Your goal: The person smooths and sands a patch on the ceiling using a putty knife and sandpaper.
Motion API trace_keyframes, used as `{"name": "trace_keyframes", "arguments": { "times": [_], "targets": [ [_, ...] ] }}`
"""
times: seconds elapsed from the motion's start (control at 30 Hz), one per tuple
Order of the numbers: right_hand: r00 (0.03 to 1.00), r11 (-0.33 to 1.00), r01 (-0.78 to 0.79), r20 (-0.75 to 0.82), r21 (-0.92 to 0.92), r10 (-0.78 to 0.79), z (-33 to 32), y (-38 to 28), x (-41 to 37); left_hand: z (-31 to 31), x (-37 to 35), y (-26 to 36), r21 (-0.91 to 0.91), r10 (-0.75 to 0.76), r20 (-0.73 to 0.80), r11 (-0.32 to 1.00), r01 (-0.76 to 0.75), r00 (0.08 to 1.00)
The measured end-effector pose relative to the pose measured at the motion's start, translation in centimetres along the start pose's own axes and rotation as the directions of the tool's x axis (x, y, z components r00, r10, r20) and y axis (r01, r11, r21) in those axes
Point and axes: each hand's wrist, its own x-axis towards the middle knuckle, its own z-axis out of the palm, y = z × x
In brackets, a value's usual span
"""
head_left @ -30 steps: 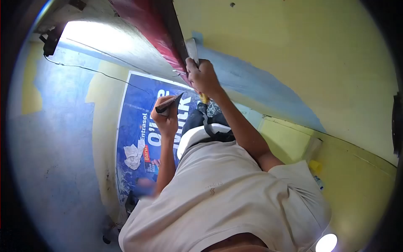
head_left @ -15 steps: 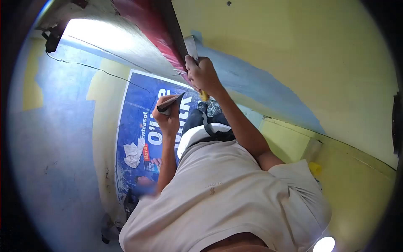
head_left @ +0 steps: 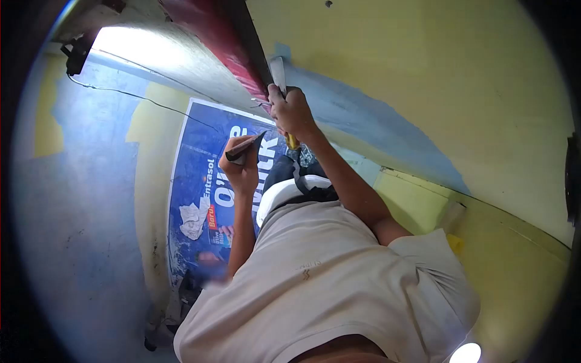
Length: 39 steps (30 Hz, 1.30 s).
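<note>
My right hand (head_left: 295, 115) is closed around a putty knife (head_left: 278, 71), its metal blade pointing up and a yellow handle end showing below the fist. The blade lies right at the edge between the dark beam (head_left: 249, 42) and the yellow and blue painted wall (head_left: 375, 115). Lower and to the left, my left hand (head_left: 242, 172) grips a dark, wedge-shaped flat scraper (head_left: 245, 147), whose pointed corner is turned toward the right. Fingers hide most of that scraper's grip.
A blue printed banner (head_left: 196, 145) hangs behind my left hand. Red sheeting (head_left: 212, 36) runs along the beam. A black lamp bracket (head_left: 75, 57) trails a thin cable at upper left. A yellow ledge (head_left: 417, 196) juts out at right.
My right hand and the putty knife have shifted slightly down along the beam's edge. My left hand with the scraper has stayed almost still.
</note>
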Motion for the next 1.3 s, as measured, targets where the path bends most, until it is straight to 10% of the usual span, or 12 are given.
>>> {"name": "trace_keyframes", "arguments": {
  "times": [0.17, 0.27, 0.47, 0.6, 1.3],
  "targets": [
    [0.968, 0.975, -0.223, 0.123, 0.002, 0.221, -2.2, -3.2, -0.9, 0.3, 0.0, -0.5, -0.01, 0.106, -0.028, 0.994, -0.107, 0.994],
    [1.0, 0.998, -0.013, -0.002, -0.059, 0.012, -0.4, -0.3, -0.1, 0.1, 0.2, -0.1, -0.01, 0.048, 0.006, 0.999, -0.047, 0.999],
    [0.969, 0.974, -0.217, 0.109, -0.071, 0.224, -0.8, -3.3, -0.2, 0.6, 0.4, 0.4, -0.036, 0.018, -0.01, 0.999, -0.018, 1.0],
    [1.0, 0.993, 0.007, -0.014, -0.116, -0.009, -1.9, -1.4, -1.0, 1.2, 0.7, 0.9, -0.055, 0.065, -0.024, 0.996, -0.066, 0.998],
    [1.0, 0.997, -0.008, 0.002, -0.077, 0.008, -2.4, -1.8, -1.4, 1.1, 1.1, 1.0, -0.068, 0.104, 0.006, 0.992, -0.103, 0.995]
  ]
}}
